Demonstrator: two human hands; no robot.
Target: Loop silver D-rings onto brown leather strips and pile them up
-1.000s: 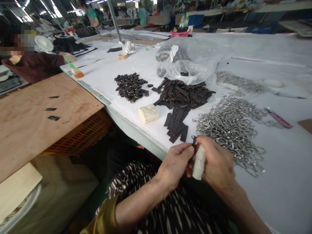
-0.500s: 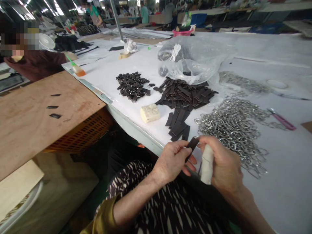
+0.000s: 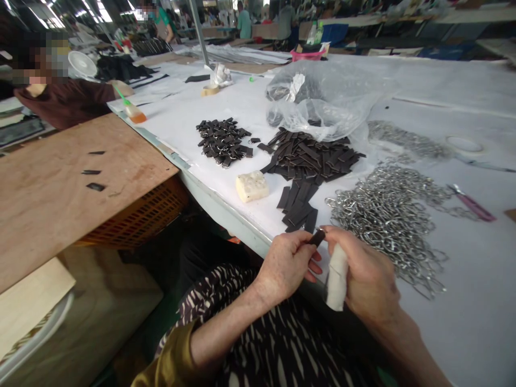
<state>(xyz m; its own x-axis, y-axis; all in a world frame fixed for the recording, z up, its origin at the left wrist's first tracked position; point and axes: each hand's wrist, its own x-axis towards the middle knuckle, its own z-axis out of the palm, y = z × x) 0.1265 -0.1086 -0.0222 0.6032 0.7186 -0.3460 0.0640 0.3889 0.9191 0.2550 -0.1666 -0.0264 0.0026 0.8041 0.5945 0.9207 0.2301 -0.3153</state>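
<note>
My left hand (image 3: 286, 263) pinches a short dark strip (image 3: 317, 238) between thumb and fingers, just over the table's near edge. At the strip's far end, the fingertips of my right hand (image 3: 365, 269) are closed, and a small bit of bright metal shows there. A white wrapped roll (image 3: 337, 279) lies along the right hand's fingers; whether it is a wrapped finger or a held handle, I cannot tell. Just beyond the hands lie loose dark strips (image 3: 298, 207) and a pile of wire metal rings (image 3: 382, 215).
A heap of strips with rings (image 3: 223, 142) lies left of the large strip pile (image 3: 314, 153). Nearby are a cream block (image 3: 252, 186), a clear plastic bag (image 3: 334, 102), pink-handled snips (image 3: 475, 207) and a glue bottle (image 3: 135, 114). A person (image 3: 60, 102) sits at left.
The dark strip now shows shorter between my hands, and my right fingertips have come closer to my left. The white roll has shifted slightly left and down.
</note>
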